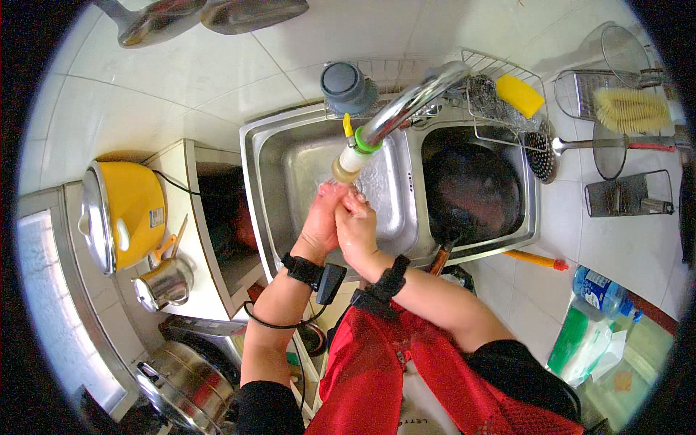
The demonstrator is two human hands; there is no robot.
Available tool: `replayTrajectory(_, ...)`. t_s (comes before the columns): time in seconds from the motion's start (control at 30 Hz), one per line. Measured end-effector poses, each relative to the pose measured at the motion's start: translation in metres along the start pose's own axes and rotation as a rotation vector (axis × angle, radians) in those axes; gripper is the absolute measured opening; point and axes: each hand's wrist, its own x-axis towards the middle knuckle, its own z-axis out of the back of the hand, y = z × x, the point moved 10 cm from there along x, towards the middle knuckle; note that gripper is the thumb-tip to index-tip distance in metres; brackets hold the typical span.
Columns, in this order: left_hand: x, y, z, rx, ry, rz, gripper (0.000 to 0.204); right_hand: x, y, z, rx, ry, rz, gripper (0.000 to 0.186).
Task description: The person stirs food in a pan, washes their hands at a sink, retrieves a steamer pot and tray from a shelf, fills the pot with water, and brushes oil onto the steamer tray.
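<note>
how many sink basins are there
2: the left basin, beneath the faucet, left hand and right hand; and the right basin, holding a dark wok.

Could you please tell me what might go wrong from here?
Splashes around the left hand and right hand beneath the tap might reach the black wrist device. The looped cable beside it could snag. The pan handle, jutting over the sink's rim, might be knocked by the right forearm.

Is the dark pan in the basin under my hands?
No, the dark pan sits in the right basin, while your left hand and right hand are over the left basin.
</note>
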Motion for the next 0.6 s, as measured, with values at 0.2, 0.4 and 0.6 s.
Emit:
replayTrajectory(0.2, 0.002, 0.018, 0.054, -0.023, -0.487, 0.078, 0.022, -0.019, 0.022, -0.037, -1.342, 0.909, 0.975, 0.021)
replayTrajectory(0.4, 0.005, 0.006, 0.03, -0.064, -0.34, 0.082, 0.025, 0.008, 0.008, -0.004, -0.969, 0.222, 0.214, 0.015)
replayTrajectory(0.6, 0.005, 0.011, 0.029, -0.226, -0.253, 0.191, 0.026, -0.028, 0.042, -0.034, -1.154, 0.447, 0.737, 0.027)
